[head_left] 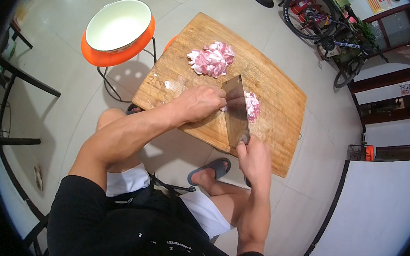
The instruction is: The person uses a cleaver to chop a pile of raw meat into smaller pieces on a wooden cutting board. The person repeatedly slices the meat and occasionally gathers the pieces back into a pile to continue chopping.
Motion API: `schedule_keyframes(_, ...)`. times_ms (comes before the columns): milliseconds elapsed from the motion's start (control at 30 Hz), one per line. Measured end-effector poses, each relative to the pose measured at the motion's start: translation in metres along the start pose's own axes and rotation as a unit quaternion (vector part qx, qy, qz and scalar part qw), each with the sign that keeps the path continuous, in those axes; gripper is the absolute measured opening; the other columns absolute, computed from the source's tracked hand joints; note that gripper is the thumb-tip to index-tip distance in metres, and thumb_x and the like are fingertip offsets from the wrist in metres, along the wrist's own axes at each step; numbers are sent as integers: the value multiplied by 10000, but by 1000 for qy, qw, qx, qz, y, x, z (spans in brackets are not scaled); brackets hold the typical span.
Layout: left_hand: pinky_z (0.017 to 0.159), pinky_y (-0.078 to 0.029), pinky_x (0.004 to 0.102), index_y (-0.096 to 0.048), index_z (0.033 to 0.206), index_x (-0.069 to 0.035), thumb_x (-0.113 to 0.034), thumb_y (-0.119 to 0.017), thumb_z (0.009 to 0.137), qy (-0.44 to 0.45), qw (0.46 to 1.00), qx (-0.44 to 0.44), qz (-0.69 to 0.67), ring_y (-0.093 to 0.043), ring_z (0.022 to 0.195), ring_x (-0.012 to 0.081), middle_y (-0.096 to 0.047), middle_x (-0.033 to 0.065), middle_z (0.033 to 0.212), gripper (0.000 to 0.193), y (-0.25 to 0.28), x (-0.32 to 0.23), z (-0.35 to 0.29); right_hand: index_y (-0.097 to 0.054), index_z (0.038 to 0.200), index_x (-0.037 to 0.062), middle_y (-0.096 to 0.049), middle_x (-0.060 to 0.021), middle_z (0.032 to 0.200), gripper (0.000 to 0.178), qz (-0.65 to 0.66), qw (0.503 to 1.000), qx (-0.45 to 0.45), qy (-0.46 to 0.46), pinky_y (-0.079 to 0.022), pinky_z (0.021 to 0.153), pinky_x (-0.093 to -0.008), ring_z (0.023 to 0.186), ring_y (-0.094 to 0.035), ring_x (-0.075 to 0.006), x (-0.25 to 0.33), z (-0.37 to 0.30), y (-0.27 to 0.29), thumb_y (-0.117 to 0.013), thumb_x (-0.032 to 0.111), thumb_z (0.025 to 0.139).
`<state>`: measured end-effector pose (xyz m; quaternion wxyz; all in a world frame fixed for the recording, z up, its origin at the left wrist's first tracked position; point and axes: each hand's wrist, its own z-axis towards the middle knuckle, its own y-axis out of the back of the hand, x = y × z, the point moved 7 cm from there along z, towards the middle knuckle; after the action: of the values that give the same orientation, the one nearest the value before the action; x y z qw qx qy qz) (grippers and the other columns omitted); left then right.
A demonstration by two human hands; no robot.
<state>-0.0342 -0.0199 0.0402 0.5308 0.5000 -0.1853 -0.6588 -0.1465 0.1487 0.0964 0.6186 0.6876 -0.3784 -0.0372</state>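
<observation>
A broad metal cleaver (235,108) stands on edge over the wooden cutting board (282,98). My right hand (255,156) is wrapped round its handle near the board's front edge. Just left of the blade, my left hand (202,103) presses down with curled fingers on a piece of pink meat (223,109), mostly hidden under the fingertips. Right of the blade lies a small heap of finely cut meat (253,107), partly covered by the cleaver. Farther back on the board sits a larger pile of pink and white meat chunks (213,59).
Left of the board, a white enamel basin (118,25) rests on an orange round stool (92,56) with dark metal legs. Dark furniture legs (30,78) rise at the far left. A bicycle (337,42) and plants stand at the back right. A white panel (371,213) is at right.
</observation>
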Motion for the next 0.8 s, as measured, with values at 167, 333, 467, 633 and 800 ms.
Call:
schedule_keyframes(167,879,-598,475,-753,931,-48,-117,-619,920,6,1000,21,5,-728,1026,370,-707,140,985,151,-3,0,4,-633,906,-81,-649,-291,723,229,-25,998,-14,48,-554,674,-542,676,-696,-433,-5,-3,-7,-587,128,986)
schedule_keyframes(333,863,-580,504,-723,930,-25,-114,-660,918,28,999,33,13,-712,988,401,-695,162,964,110,-11,2,6,-654,922,-99,-683,-409,956,252,-37,994,-38,100,-532,874,-639,972,-678,-589,32,35,-7,-603,142,977)
schedule_keyframes(467,863,-566,513,-704,944,-21,-118,-719,922,34,998,10,-48,-697,982,410,-675,175,968,101,-10,7,6,-604,907,-132,-657,-277,681,258,-6,995,-26,99,-579,618,-523,555,-713,-378,18,49,-13,-568,116,966)
schedule_keyframes(633,859,-563,506,-709,950,-23,-119,-769,918,71,991,-77,-82,-685,994,393,-657,168,990,117,3,15,3,-616,902,-135,-652,-243,650,258,16,999,-2,47,-571,548,-468,523,-703,-328,-14,38,-22,-538,103,962)
schedule_keyframes(800,855,-567,503,-720,957,-25,-131,-770,918,71,995,-54,-40,-688,982,389,-658,161,975,124,-5,11,3,-620,877,-134,-653,-236,629,271,4,999,-2,52,-579,549,-473,525,-715,-325,-9,18,-16,-535,106,970)
